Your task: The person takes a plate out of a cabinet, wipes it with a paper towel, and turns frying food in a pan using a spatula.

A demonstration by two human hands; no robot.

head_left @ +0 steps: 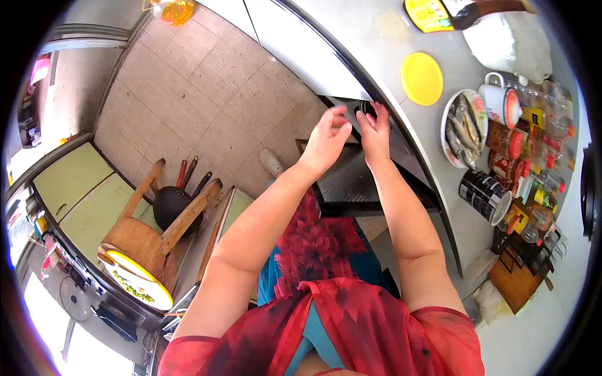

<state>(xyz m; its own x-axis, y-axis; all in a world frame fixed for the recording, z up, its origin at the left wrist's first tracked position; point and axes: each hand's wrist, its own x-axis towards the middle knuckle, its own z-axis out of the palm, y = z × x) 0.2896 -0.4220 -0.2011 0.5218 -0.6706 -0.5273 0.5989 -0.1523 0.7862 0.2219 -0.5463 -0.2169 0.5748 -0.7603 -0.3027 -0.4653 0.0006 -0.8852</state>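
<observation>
My left hand (327, 136) is raised over an open dark drawer or cabinet front (348, 182), its fingers loosely bent and apart, with nothing seen in them. To its right, my right hand (375, 133) reaches in under the countertop edge. Its thumb and fingers close around a dark round thing (365, 109) with a pale rim, mostly hidden by the hand and the counter, so its kind cannot be made out. The two hands do not touch each other.
On the counter to the right are a yellow round lid (421, 79), a dish of fish (465, 128), a white enamel mug (494, 100), a black can (484, 195) and several bottles. A wooden stool (135, 241) and a dark wok (172, 210) stand left.
</observation>
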